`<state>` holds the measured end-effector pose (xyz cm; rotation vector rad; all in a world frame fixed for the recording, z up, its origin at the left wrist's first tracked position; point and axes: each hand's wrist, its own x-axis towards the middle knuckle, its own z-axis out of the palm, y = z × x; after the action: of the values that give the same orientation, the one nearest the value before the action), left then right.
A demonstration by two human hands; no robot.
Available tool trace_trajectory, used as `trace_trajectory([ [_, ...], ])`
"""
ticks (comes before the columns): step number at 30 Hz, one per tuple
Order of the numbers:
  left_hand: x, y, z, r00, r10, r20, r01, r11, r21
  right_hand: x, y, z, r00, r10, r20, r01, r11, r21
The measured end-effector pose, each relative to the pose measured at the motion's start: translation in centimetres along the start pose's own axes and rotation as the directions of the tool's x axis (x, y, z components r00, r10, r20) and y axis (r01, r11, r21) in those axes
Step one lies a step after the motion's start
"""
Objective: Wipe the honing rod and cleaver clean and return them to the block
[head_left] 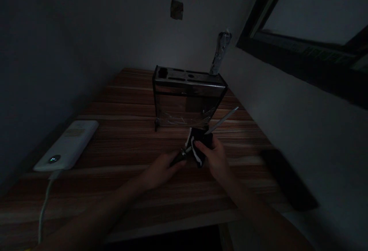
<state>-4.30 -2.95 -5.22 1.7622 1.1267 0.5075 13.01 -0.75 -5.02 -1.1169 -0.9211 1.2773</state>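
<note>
My left hand point(163, 169) is closed round the dark handle of a long thin metal tool point(222, 121), which looks like a knife or sharpening rod and points up to the right. A black cloth with white edging point(198, 143) wraps round part of its length. My right hand point(214, 157) pinches this cloth, thumb on top, over the tool. Just beyond the cloth stands a metal-framed rack point(191, 86) with slots in its top and clear sides. The dim light hides fine detail.
A white power bank point(70, 141) with a cable lies on the wooden table point(120, 136) at left. A dark flat object point(289, 178) is at right. A grey wrapped item point(220, 51) sticks up from the rack's right end. Walls stand behind and to the right.
</note>
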Motion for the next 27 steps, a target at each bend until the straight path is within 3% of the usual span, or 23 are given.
trace_trajectory([
  [8,0.1,-0.38,0.13,0.998,0.056,-0.023,-0.058,0.996,-0.069,-0.9,0.6,0.77,0.996,0.004,0.088,0.012,0.984,-0.177],
  [21,0.18,0.21,-0.12,0.999,0.053,-0.008,-0.054,0.996,-0.065,-0.65,0.45,0.64,0.998,0.002,0.07,0.011,0.982,-0.19],
  [27,0.27,0.2,-0.24,0.999,0.034,0.005,-0.033,0.997,-0.066,-0.13,-0.01,0.18,0.999,0.028,0.018,-0.026,0.995,-0.096],
])
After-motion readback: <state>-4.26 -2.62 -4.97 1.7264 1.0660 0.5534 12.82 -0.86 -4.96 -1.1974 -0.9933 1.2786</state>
